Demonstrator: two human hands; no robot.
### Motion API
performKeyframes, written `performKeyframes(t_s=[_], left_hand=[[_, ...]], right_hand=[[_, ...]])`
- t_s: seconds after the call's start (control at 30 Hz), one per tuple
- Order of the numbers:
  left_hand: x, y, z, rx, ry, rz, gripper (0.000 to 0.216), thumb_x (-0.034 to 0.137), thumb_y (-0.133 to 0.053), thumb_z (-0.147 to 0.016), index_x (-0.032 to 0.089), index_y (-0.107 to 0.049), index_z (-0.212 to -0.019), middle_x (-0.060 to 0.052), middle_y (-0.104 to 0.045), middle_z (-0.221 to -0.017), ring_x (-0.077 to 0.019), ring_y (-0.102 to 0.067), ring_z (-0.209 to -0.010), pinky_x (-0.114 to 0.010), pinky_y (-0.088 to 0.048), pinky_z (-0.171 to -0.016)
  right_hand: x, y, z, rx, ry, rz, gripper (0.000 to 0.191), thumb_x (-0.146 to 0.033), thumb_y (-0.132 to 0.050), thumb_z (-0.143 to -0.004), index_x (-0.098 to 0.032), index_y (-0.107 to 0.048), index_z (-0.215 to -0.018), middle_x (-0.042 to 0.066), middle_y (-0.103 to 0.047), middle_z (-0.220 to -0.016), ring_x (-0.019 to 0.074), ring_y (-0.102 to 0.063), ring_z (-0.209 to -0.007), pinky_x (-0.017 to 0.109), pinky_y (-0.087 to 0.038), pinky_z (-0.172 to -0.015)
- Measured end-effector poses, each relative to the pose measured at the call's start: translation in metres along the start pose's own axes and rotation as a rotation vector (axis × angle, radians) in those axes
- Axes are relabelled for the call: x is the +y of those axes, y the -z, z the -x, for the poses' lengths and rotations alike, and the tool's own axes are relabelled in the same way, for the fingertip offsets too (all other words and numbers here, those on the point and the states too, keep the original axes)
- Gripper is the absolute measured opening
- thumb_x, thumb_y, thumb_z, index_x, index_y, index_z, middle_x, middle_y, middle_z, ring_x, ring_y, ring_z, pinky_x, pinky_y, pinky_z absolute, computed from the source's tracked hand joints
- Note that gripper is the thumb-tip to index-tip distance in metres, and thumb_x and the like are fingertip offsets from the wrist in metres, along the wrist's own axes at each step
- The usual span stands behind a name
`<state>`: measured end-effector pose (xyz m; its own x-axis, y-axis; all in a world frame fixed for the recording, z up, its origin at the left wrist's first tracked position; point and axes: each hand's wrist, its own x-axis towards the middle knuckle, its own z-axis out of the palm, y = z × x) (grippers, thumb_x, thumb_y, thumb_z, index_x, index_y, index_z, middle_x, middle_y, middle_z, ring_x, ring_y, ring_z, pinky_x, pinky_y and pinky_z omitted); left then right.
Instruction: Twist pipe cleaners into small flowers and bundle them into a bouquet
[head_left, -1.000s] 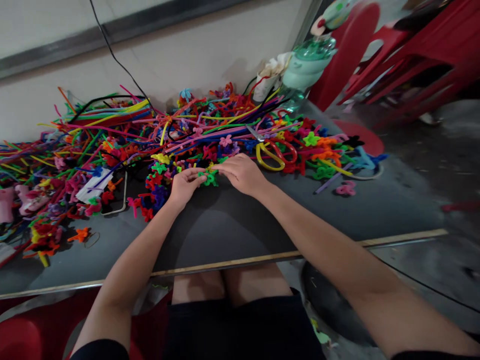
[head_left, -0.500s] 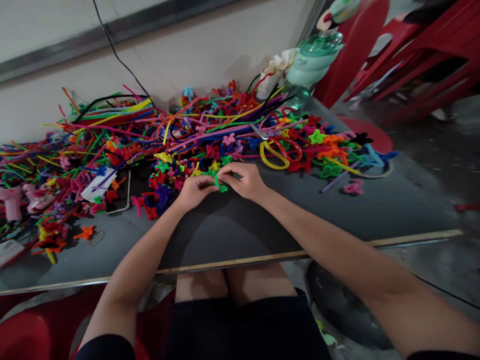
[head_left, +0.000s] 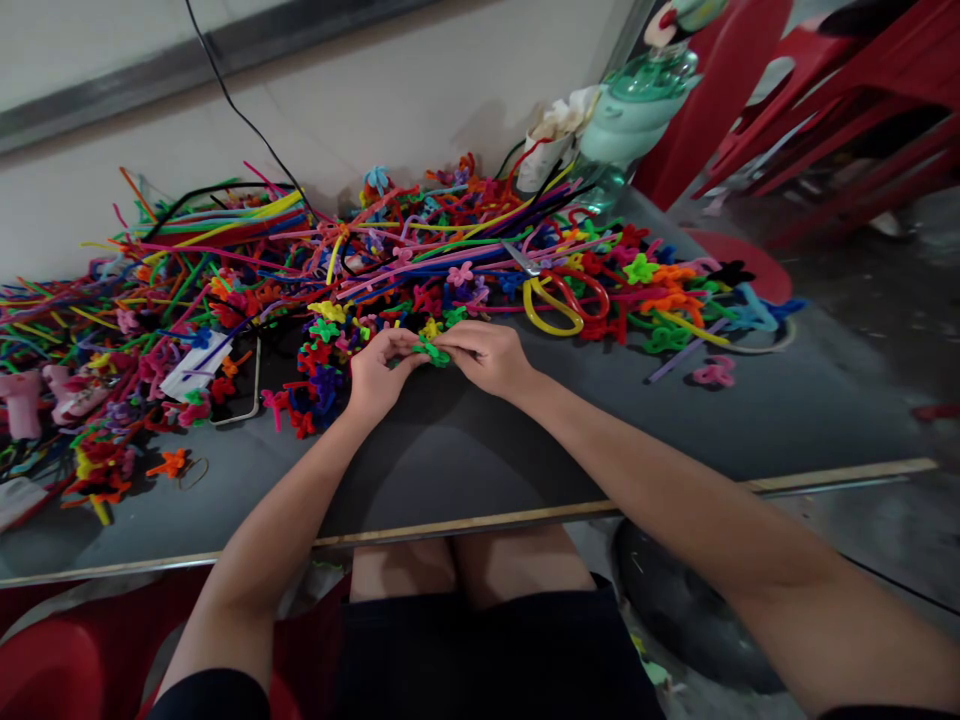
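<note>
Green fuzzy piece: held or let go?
Held. The green fuzzy piece is pinched between the left hand and right hand; cannot tell whether it touches the table.

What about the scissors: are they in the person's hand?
No, the scissors lie untouched beyond the right hand, which with the left hand pinches a green fuzzy piece.
</note>
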<state>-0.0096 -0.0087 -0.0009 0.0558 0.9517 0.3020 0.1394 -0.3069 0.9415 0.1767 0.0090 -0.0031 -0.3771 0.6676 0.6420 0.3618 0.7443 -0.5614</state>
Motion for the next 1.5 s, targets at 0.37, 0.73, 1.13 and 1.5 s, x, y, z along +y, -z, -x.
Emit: performKeyframes(t_s=[0.37,0.73,1.13,1.5], left_hand=[[-0.001,0.002,-0.002,-0.011,-0.093,-0.140,0.012,0.023,-0.070,-0.076,0.016,-0.067,-0.086,-0.003,-0.066,-0.081,-0.0094,-0.060,-0.068,-0.023,-0.052,-0.066],[-0.009,-0.002,-0.002,-0.005,-0.092,-0.118,0.024,0.036,-0.056,-0.089,0.015,-0.066,-0.093,-0.003,-0.067,-0.073,-0.0109,-0.062,-0.062,-0.023,-0.052,-0.057],[0.010,0.025,-0.002,-0.193,-1.058,-1.004,0.021,0.014,-0.046,-0.094,0.014,-0.061,-0.108,-0.008,-0.073,-0.095,-0.0153,-0.070,-0.089,-0.028,-0.056,-0.081],[0.022,0.024,-0.007,-0.208,-1.319,-1.126,0.009,0.015,-0.050,-0.093,0.016,-0.059,-0.095,-0.003,-0.069,-0.084,-0.0122,-0.067,-0.078,-0.023,-0.048,-0.063]], right_hand=[[0.003,-0.004,-0.001,-0.021,0.105,0.016,0.025,-0.016,-0.045,-0.090,-0.016,-0.069,-0.094,0.008,-0.072,-0.089,0.0160,-0.065,-0.077,0.028,-0.051,-0.068],[0.000,-0.011,-0.012,-0.080,-0.445,-0.590,0.034,-0.045,-0.067,-0.078,-0.015,-0.060,-0.062,-0.003,-0.046,-0.055,0.0070,-0.037,-0.051,0.025,-0.027,-0.049],[0.009,0.002,-0.023,-0.584,-0.653,-0.859,0.028,-0.036,-0.069,-0.069,-0.016,-0.051,-0.062,-0.007,-0.042,-0.054,0.0052,-0.034,-0.050,0.023,-0.025,-0.049],[0.011,0.011,-0.020,-0.664,-0.513,-0.589,0.026,-0.038,-0.062,-0.071,-0.017,-0.050,-0.063,-0.006,-0.039,-0.057,0.0064,-0.031,-0.054,0.024,-0.023,-0.053]])
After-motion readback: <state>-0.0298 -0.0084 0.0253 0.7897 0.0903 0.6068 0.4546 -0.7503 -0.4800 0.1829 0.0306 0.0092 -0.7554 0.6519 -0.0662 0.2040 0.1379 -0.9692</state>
